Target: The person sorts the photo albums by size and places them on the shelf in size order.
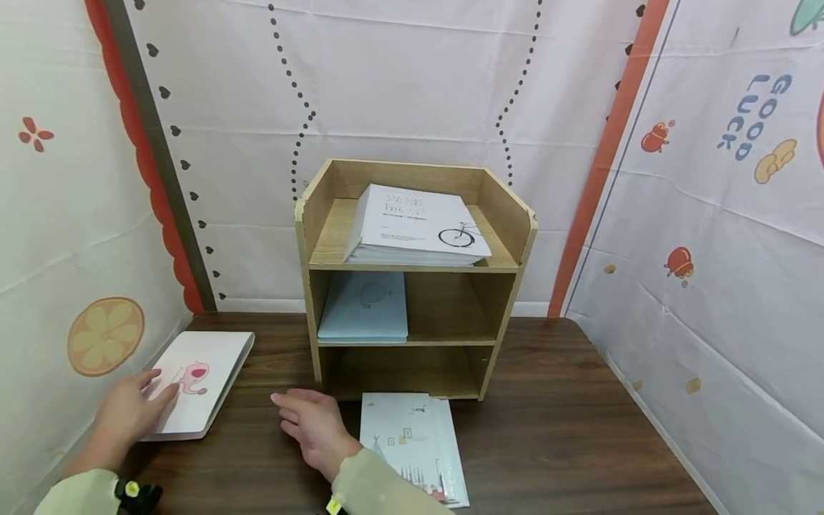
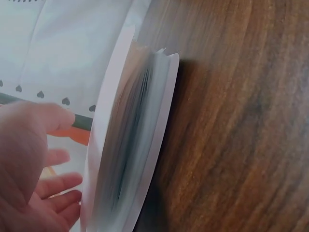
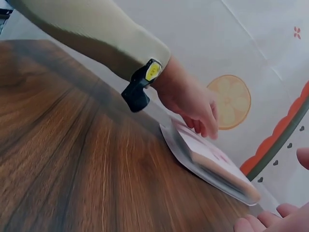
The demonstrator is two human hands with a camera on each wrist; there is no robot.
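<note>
A thick white book (image 1: pixel 215 361) with a pink elephant on its cover lies flat at the left of the table. My left hand (image 1: pixel 125 411) is at its left part, fingers loosely spread over the cover. In the left wrist view the book's page edges (image 2: pixel 133 135) face the camera, and the thumb and fingers of that hand (image 2: pixel 29 164) are beside the cover. My right hand (image 1: pixel 315 429), palm turned left and fingers relaxed, holds nothing between the elephant book and a pale booklet (image 1: pixel 412 436). Only some of its fingers (image 3: pixel 270 222) show in the right wrist view.
A wooden three-tier shelf (image 1: pixel 412 268) stands at the back centre. White books with a bicycle cover (image 1: pixel 418 222) are stacked on its top tier, and light blue books (image 1: pixel 363 307) lie on the middle tier's left. Patterned cloth walls (image 1: pixel 399 86) enclose the dark wood table (image 1: pixel 566 429).
</note>
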